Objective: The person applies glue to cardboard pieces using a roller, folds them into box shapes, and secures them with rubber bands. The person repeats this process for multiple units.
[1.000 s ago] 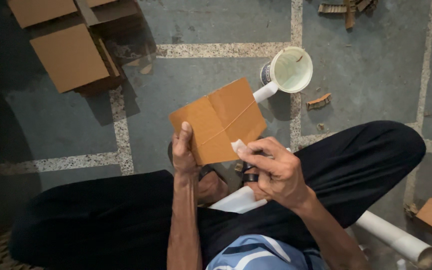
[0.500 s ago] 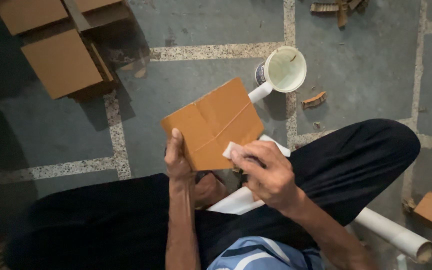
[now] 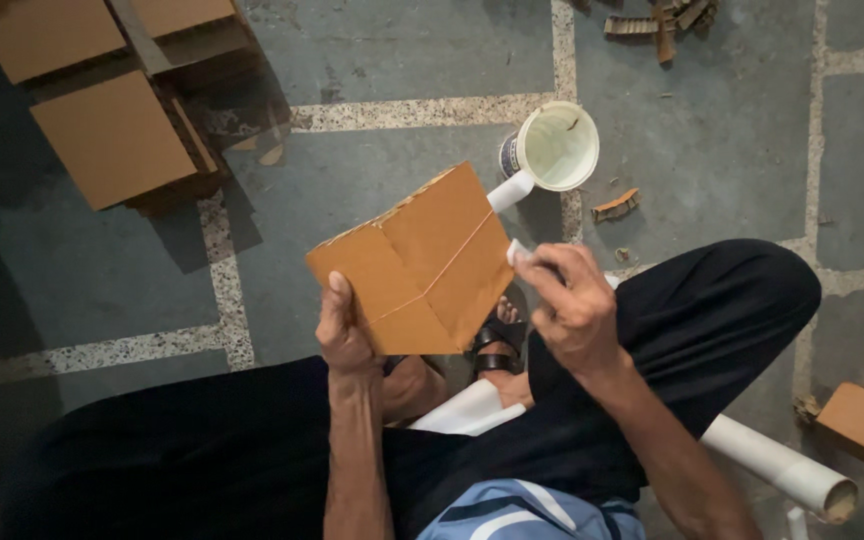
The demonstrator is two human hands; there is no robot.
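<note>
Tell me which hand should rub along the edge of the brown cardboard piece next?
Probably the right hand: it pinches a small white wad right at the folded cardboard piece's edge. The left hand grips the cardboard's lower corner, holding it up above the lap.

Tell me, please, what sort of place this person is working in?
Probably an informal floor workshop for making cardboard boxes. The person sits on a tiled floor; the left hand holds a folded cardboard piece, flat cardboard stacks lie nearby, and a white tub, perhaps of glue, stands close.

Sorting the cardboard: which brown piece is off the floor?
The folded cardboard piece held in the left hand; the flat stacks lie on the floor.
</note>
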